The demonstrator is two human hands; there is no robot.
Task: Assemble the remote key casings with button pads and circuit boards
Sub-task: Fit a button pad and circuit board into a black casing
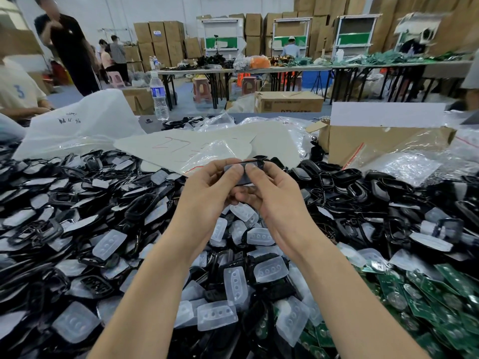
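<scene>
Casing (242, 178): long axis left to right, pinched at its left end by left hand (207, 195), at its right end by right hand (269, 198), thumbs pressing its face; boards (427, 301) lie below-right of it, nearer the right hand.

Two hands are working here, the left hand (207, 189) and the right hand (270, 194), and between them they are holding one black plastic key casing (242, 176). Loose black plastic shells (77, 193) are lying heaped, far past counting. Translucent rubber button pads (269, 269) are numbering well over a dozen. Green circuit boards (440, 307) are piling up uncountably. One clear plastic water bottle (158, 97) and one open brown cardboard box (375, 143) are standing behind.
</scene>
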